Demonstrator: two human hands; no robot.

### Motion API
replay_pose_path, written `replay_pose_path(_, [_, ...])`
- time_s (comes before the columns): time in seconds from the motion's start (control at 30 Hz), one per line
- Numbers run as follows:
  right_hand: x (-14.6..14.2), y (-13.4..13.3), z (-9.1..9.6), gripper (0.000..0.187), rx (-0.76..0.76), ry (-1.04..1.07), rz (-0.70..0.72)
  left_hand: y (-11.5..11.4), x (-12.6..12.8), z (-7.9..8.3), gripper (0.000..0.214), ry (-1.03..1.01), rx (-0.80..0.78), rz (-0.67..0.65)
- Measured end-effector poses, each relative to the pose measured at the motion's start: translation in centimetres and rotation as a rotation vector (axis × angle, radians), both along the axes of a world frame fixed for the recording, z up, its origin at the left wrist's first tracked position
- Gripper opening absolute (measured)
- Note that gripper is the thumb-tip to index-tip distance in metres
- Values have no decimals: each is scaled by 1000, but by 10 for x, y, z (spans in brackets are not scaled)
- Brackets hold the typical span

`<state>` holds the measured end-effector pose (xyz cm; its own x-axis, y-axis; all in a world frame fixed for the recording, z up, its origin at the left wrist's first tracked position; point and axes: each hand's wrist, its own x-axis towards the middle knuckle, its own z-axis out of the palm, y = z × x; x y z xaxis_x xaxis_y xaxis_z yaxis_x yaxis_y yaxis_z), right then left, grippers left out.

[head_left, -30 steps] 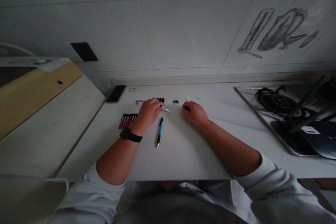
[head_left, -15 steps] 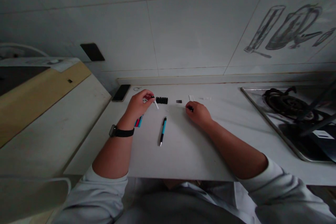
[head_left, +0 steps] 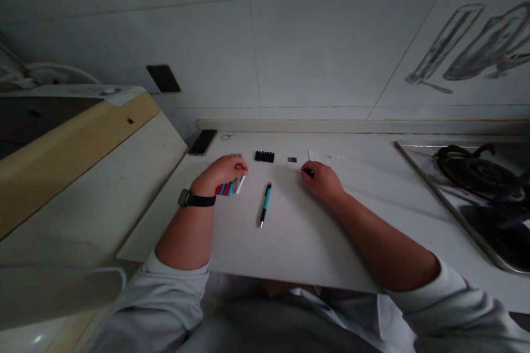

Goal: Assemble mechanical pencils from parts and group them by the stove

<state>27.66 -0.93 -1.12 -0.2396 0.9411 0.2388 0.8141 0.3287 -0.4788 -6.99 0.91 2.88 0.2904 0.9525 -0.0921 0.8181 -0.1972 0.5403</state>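
My left hand (head_left: 221,173), with a black watch on its wrist, curls over a row of red and blue pen barrels (head_left: 226,188) and pinches a small white pen part (head_left: 240,183) at the row's right end. My right hand (head_left: 323,179) rests on the white counter (head_left: 298,231), fingers closed on a small black piece (head_left: 309,173) with a thin white refill poking left. An assembled blue and black pen (head_left: 265,205) lies between my hands. Behind them lie black grips (head_left: 264,156), small dark parts (head_left: 292,160) and white tubes (head_left: 312,155).
A phone (head_left: 202,142) lies at the counter's back left corner. A gas stove (head_left: 476,176) is set into the counter on the right. A wood-edged appliance top (head_left: 83,165) adjoins on the left. A tiled wall rises behind.
My left hand went left and back from the centre, then came down onto the row of pen barrels with the white part. My right hand stayed put. The view shifted left.
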Motion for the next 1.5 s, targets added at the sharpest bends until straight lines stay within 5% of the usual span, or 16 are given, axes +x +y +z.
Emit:
replay_pose_path(0.63, [0, 1, -1, 15, 14, 30, 27, 0, -13, 1, 10, 183, 50, 29])
replay_pose_path(0.9, [-4, -3, 3, 18, 40, 326, 134, 0, -13, 3, 13, 134, 54, 64])
replay_pose_path(1.03, [-11, -2, 2, 22, -138, 510, 145, -3, 12, 5, 23, -48, 180, 4])
replay_pose_path(1.3, [-25, -11, 10, 34, -481, 1045, 196, -33, 107, -15, 27, -465, 333, -123])
replay_pose_path(1.5, [-29, -17, 13, 37, -586, 1145, 144, -36, 124, -27, 23, -492, 281, -49])
